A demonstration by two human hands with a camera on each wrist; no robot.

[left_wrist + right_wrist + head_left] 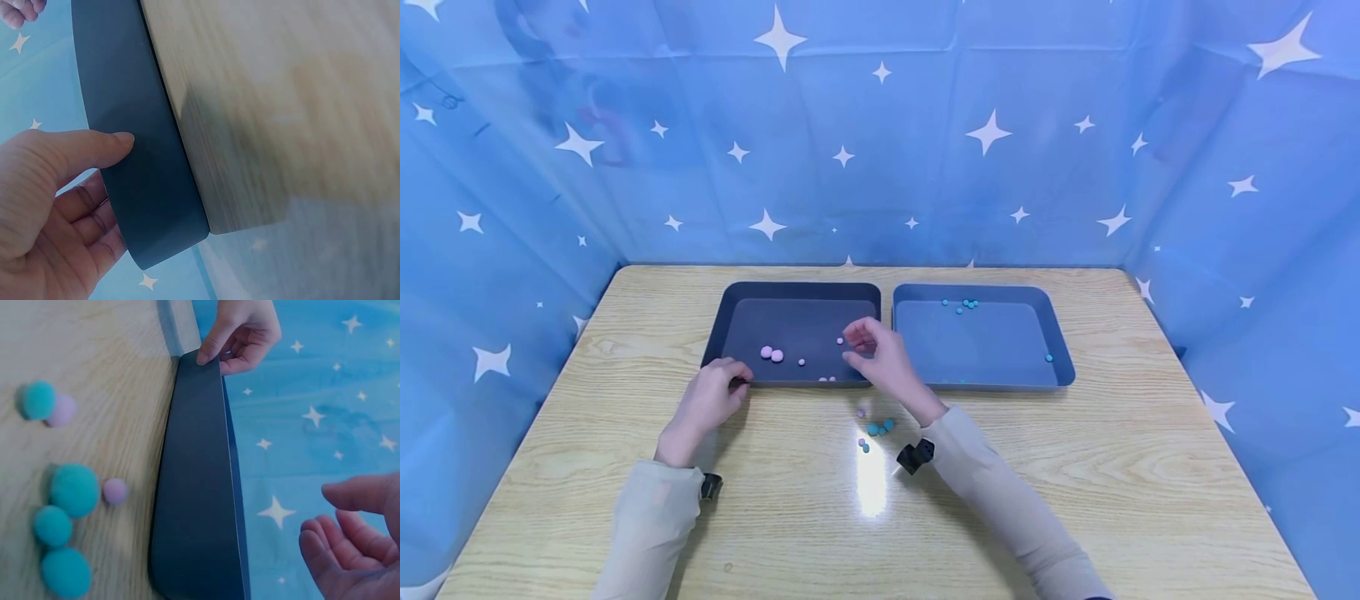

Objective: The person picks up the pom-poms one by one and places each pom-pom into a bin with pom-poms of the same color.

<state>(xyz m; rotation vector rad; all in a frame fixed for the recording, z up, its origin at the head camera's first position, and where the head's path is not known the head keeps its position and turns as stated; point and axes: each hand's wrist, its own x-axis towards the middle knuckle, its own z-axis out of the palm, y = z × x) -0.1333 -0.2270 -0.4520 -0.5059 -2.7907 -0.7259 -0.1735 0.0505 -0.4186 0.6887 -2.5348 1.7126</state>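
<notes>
My left hand [709, 402] pinches the front rim of the dark tray [805, 321] near its left corner; in the left wrist view its thumb [119, 147] lies against the tray's outer wall. Over the right end of that tray hovers my right hand [883, 358], fingers spread and nothing between them. Pink pom-poms [777, 356] of different sizes lie inside the dark tray. On the table in front of the trays sit several loose teal pom-poms [75, 490] and a couple of small pink ones [115, 491].
A blue tray [1000, 333] stands just right of the dark one, with several small teal pom-poms [971, 305] mostly at its back. Blue star-printed cloth [880, 167] encloses the wooden table [1150, 467] at the back and sides.
</notes>
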